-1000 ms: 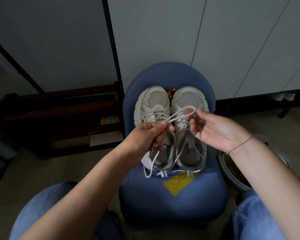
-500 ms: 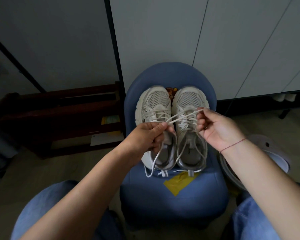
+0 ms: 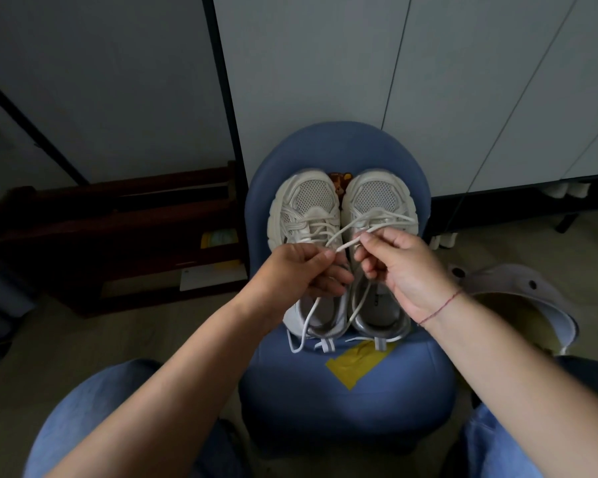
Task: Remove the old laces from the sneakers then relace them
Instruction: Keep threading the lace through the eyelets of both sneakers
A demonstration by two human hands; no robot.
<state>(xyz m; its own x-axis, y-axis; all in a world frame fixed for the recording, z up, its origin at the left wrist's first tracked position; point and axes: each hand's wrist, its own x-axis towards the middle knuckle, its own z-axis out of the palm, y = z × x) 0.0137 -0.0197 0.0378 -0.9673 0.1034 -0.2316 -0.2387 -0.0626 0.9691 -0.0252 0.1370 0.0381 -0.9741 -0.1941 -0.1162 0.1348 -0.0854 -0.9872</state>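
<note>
At the far left, a dark wooden rack (image 3: 118, 229) stands on the floor against the wall. My left knee, in blue jeans, fills the bottom left corner. My left grip (image 3: 297, 270) reaches in from there, thumb and forefinger clamped on a white lace (image 3: 347, 243); below this grip a loose length hangs down past the front edge of the seat. A blue chair (image 3: 342, 146) in the middle carries two cream sneakers side by side, toes toward the chair's back, heels near its front edge. The left sneaker (image 3: 308, 205) touches the right sneaker (image 3: 377, 198) along their inner sides. Strands of lace run from both grips up across the right sneaker's tongue. A yellow patch (image 3: 356, 363) sits at the seat's front edge. My right grip (image 3: 404, 270), fingertips clamped on the lace just beside the left grip, hovers over the right sneaker. A red thread (image 3: 439, 310) circles that wrist. At the right, a pale bin (image 3: 518, 288) stands on the floor.
</note>
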